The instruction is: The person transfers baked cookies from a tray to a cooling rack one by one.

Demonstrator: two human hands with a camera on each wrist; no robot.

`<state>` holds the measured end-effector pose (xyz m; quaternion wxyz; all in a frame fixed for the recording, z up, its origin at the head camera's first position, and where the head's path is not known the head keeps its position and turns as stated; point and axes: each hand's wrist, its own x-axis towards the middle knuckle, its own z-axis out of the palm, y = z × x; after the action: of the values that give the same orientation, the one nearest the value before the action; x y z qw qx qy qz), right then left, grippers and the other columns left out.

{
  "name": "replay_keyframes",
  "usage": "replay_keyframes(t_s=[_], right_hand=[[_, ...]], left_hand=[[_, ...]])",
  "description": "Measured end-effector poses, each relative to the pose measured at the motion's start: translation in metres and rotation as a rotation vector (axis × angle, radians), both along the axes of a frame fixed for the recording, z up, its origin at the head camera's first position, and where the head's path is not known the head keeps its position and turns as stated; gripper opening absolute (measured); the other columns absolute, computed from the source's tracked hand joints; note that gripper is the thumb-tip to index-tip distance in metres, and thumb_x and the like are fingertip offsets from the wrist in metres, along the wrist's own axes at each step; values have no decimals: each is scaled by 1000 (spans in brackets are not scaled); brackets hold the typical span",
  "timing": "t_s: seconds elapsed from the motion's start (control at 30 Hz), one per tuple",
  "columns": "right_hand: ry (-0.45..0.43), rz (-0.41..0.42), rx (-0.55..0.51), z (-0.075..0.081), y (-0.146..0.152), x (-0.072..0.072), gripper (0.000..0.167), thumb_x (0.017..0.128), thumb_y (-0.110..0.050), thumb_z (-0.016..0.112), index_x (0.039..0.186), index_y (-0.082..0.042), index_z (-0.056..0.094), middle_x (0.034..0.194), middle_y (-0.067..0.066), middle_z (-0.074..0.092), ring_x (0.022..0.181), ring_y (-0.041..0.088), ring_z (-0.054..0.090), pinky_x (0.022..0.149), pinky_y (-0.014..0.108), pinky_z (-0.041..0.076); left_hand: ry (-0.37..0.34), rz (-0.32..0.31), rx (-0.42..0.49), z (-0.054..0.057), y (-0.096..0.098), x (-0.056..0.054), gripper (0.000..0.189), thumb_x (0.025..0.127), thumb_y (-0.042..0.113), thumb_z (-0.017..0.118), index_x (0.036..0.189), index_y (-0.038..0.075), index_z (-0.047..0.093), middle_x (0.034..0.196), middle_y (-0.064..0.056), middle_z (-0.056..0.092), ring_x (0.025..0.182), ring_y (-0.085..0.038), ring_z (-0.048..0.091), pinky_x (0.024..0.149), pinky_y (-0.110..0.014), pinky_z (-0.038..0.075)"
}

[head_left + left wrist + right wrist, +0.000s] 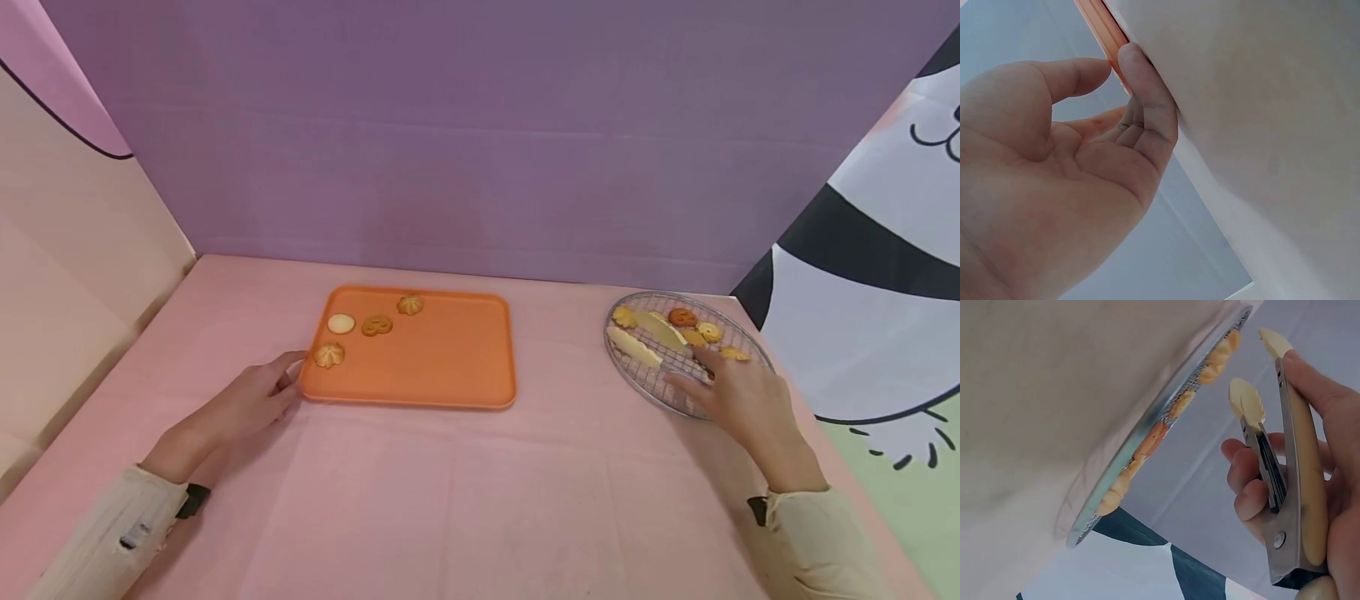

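Right hand grips tongs, tips apart, over rack cookies on the round rack, right; off-centre squeeze could crumble one. Left hand, loose-fingered, touches left-side tray; bumping could shift its cookies.

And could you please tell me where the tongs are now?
In the head view, the tongs are toward the right side, in the person's right grip, held open above the cookies on the round wire rack.

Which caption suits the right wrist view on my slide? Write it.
The right hand holds metal tongs with pale tips parted, clear of the cookies on a round wire rack.
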<state>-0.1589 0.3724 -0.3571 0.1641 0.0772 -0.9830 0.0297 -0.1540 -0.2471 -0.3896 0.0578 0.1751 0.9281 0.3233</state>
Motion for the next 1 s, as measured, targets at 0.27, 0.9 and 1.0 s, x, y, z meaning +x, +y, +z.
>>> replay_keyframes(t_s=[0.27,0.9,1.0], right_hand=[[-6,-53,-35,7,-12,3,97,77,-72,68,145,-6,48,92,34,62,64,40,59,43,43,39],[38,51,-4,20,-52,18,99,74,-70,73,145,-6,47,79,25,63,44,23,43,39,32,27],[53,83,11,19,-58,19,99,73,-69,74,144,-5,49,66,12,55,43,17,37,39,30,27]], left_hand=[[0,2,-11,1,2,0,49,99,7,53,145,-3,39,76,-2,57,66,-14,52,58,-26,44],[-3,-4,2,-1,0,1,49,100,6,53,145,-4,38,74,-2,57,64,-13,51,58,-25,43],[-3,-2,-2,-1,0,1,49,100,6,53,145,-4,38,73,-1,56,63,-13,51,57,-25,43]])
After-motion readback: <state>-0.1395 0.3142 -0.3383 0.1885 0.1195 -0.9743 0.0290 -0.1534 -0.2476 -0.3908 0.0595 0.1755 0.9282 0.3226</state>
